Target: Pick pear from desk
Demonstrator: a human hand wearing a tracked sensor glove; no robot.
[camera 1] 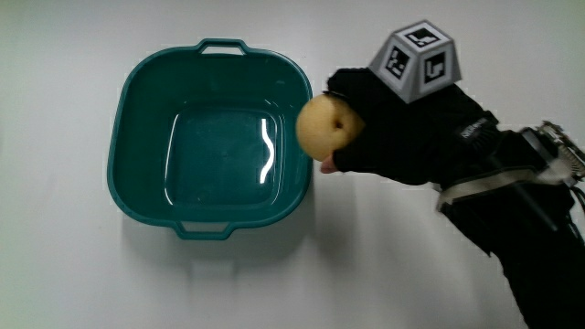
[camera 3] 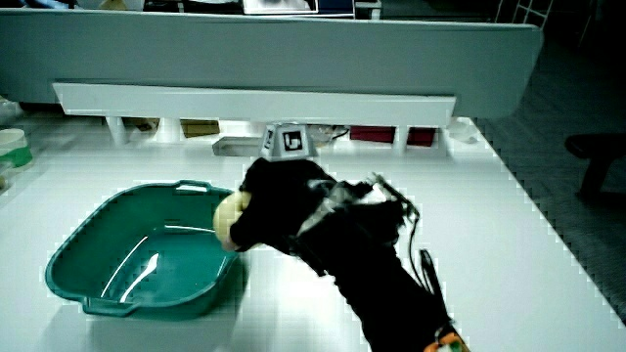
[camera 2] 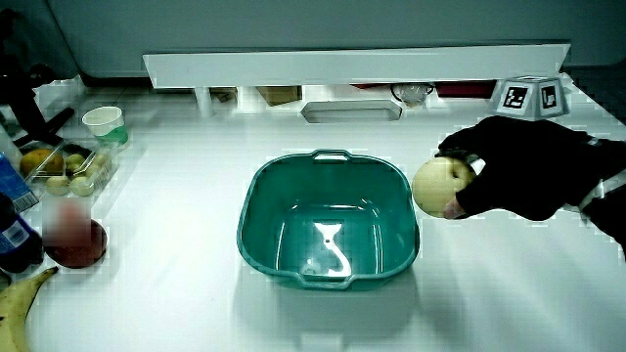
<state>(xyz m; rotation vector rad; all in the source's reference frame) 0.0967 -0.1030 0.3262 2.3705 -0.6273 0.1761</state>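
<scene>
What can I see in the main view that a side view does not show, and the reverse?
Only the main view looks straight down into the basin, showing its whole bare floor and both rim handles. Only a side view shows other things on the table: a paper cup, a clear box of fruit, a banana at the table's edge and the low partition. Both show the hand with its grip closed on the pear, beside the basin's rim.

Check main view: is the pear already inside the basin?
No. The hand holds the pear at the basin's rim; the basin holds nothing.
</scene>
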